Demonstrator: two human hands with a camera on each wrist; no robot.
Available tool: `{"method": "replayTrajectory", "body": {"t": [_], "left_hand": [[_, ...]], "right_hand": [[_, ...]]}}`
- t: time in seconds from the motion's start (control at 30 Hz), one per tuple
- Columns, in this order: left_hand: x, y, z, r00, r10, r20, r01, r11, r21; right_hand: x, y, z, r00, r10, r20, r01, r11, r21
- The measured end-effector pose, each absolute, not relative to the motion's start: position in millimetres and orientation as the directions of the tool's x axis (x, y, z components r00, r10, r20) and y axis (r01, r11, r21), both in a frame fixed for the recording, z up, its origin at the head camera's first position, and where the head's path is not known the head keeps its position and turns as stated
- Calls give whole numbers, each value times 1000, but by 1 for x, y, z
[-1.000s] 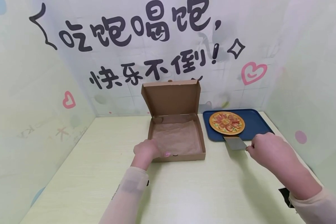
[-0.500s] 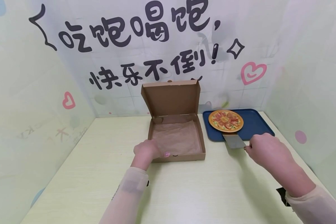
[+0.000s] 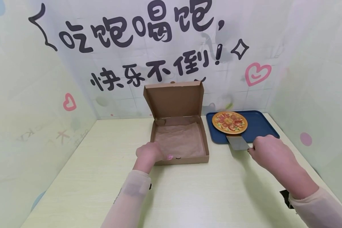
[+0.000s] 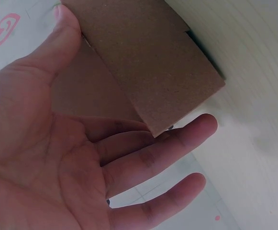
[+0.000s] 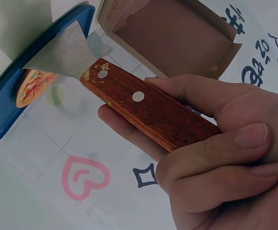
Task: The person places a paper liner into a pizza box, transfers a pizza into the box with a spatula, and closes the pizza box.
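Note:
My left hand point(image 3: 148, 151) holds the front left corner of an open cardboard pizza box point(image 3: 178, 103). Its thumb lies at the front wall, and the fingers reach round the side in the left wrist view. Brown paper point(image 3: 179, 139) lines the box. With my right hand point(image 3: 273, 153) I grip the riveted wooden handle point(image 5: 143, 103) of a metal spatula point(image 3: 238, 143). The blade's front part is hidden under a round pizza point(image 3: 229, 122) topped with red slices, which overlaps the left part of a blue tray point(image 3: 259, 126).
The box's lid stands up near the back wall point(image 3: 117, 104), which carries large black lettering. The pale wooden table point(image 3: 188, 193) stretches in front of the box and tray. Side walls point(image 3: 325, 104) bound the table left and right.
The pizza and spatula have shifted slightly up and left in the head view, along with my right hand. My left hand and the box stay in place.

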State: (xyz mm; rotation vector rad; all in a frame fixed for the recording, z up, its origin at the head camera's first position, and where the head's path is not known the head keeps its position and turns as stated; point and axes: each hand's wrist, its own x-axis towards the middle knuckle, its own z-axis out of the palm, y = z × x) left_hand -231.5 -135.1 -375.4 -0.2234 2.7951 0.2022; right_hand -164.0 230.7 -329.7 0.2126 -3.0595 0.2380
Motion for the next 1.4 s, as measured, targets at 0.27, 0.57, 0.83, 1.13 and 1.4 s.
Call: {"method": "replayTrajectory", "body": {"t": [0.27,0.57,0.83,1.13,1.4], "left_hand": [[-233,-136,-378,-934,-129,-334,-177,977,117],[-232,-137,-375,-937,-122,-328,-171,978,123],[-232,-137,-376,-938,-116,-327,-166,978,129],[-231,-136,-376,-931,-134,-339,-186,974,126],[-228,-137,-374,-942,-118,-314,-167,977,134]], "right_hand": [[-162,227,-328,-990,-134,50,-140,978,-153],[-159,222,-318,-992,-126,20,-128,981,-147],[-178,216,-330,-996,-73,-45,-64,983,-173],[-196,219,-337,-995,-37,-89,-20,982,-190],[-209,223,-352,-997,-52,-55,-41,980,-194]]}}
